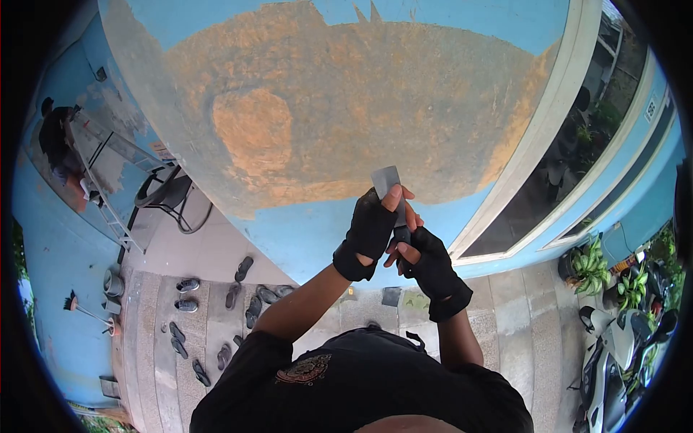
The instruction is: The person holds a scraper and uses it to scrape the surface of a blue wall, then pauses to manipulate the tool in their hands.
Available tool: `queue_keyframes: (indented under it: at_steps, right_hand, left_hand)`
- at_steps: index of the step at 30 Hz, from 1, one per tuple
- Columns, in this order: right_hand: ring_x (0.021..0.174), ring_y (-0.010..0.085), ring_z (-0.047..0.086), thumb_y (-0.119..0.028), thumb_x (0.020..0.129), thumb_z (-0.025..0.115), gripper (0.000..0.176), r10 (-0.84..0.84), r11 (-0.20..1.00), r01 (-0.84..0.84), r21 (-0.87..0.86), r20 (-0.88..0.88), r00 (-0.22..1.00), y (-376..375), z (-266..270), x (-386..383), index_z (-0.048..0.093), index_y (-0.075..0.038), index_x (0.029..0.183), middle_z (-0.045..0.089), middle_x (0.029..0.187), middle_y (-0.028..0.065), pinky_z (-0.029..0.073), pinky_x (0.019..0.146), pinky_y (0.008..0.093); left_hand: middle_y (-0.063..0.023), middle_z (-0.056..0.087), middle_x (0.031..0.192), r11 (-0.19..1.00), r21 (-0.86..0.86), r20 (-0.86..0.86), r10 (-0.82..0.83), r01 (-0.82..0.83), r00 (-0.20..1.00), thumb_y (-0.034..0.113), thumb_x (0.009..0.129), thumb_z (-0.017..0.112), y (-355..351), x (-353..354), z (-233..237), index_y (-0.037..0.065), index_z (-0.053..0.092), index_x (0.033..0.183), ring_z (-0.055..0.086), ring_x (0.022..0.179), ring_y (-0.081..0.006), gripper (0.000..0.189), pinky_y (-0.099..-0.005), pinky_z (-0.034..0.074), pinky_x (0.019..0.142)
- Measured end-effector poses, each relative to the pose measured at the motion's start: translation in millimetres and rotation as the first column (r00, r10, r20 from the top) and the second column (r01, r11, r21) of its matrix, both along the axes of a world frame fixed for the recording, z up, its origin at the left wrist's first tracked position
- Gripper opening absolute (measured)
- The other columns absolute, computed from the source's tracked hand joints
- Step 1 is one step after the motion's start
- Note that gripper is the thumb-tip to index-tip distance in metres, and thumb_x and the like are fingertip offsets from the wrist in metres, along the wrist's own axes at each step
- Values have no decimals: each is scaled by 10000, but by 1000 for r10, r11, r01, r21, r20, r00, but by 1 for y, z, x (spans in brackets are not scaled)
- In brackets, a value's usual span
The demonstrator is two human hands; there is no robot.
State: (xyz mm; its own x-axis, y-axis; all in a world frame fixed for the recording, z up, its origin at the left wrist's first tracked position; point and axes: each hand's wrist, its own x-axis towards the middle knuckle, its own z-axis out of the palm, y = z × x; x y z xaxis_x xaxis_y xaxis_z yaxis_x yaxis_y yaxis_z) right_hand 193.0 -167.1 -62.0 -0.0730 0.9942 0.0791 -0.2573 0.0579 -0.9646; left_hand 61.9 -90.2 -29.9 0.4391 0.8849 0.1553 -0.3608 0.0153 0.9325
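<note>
Black shirt point(361, 382) fills the bottom of the view, and both bare forearms rise from it towards the blue wall point(303, 238). Its paint is scraped back to a broad orange patch point(346, 108).

Between the gloved hands stands a scraper point(387, 182), blade up and just in front of the patch's lower edge; whether it touches the wall I cannot tell. The step in hand looks like settling the hold on the tool. To do it well, I judge the handle should sit deep in one palm with the blade's flat kept square to the wall. The other hand should only steady the butt, well away from the edge.

The left hand point(371, 232) is wrapped round the upper handle, its bare fingertips curled over just below the blade. The right hand point(432, 268) is pressed together on the lower end of the handle, fingertips pinching it (the gloves are fingerless). Neither hand is spread.

Sandals point(253, 312) lie scattered on the steps below, and a ladder point(101, 180) leans at the far left.
</note>
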Motion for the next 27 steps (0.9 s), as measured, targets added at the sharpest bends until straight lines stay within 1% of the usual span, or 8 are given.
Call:
queue_keyframes:
  at_steps: [8,10,13,18,20,21,23,27]
  right_hand:
    - [677,139,626,-212,971,613,181,60,997,-62,-49,-38,997,-29,-18,-16,570,-40,1004,638,802,46,475,569,252]
    - [623,150,589,-219,958,627,190,24,998,-34,-60,-165,986,-36,-23,-31,564,-40,962,609,765,50,465,578,265]
    - [576,161,542,-253,934,645,237,150,970,-217,-109,-433,889,-50,-34,-43,549,-44,877,560,711,49,451,580,297]
    - [537,151,503,-282,941,635,299,189,957,-270,-102,-488,852,-68,-33,-44,539,-47,783,532,669,44,412,552,296]
    - [442,134,471,-259,905,669,296,122,972,-205,-111,-508,853,-71,-31,-43,498,-76,1062,511,620,39,388,432,264]
    - [442,134,471,-259,905,669,296,131,970,-217,-111,-513,848,-72,-30,-39,498,-76,1062,511,620,39,388,432,264]
    - [453,141,449,-274,937,640,299,220,960,-276,-40,-500,838,-73,-28,-28,520,-45,787,513,626,45,390,483,293]
    - [440,125,421,-247,934,634,269,224,963,-271,-11,-531,817,-76,-11,-2,504,-47,808,501,611,48,364,451,277]
  left_hand:
    - [-90,632,687,997,23,119,-74,71,990,407,1026,494,-24,-20,-18,-36,560,1051,676,758,-223,449,-343,538,753]
    - [-88,623,678,998,-13,124,-66,68,990,429,1021,498,-31,-25,-28,-28,552,1054,671,746,-221,461,-345,540,752]
    - [-80,599,656,990,-95,165,-92,108,982,479,1000,519,-41,-32,-40,-17,532,1049,656,716,-214,499,-353,540,731]
    - [-73,581,642,989,-114,154,-74,92,985,481,999,517,-59,-29,-43,-11,553,1039,637,679,-208,495,-343,531,697]
    - [-70,578,639,990,-98,157,-86,102,984,484,1002,509,-68,-25,-37,-8,564,1024,634,672,-205,496,-338,528,688]
    - [-68,580,644,991,-86,155,-86,101,984,479,1007,503,-70,-22,-33,-9,568,1024,632,669,-202,492,-336,527,679]
    - [-74,574,633,994,-71,121,-69,78,990,461,1014,490,-77,-15,-20,-8,546,1022,628,656,-211,473,-351,535,708]
    - [-74,565,624,998,-4,107,-63,64,992,453,1015,488,-82,14,-5,-7,533,1024,628,649,-221,463,-368,542,734]
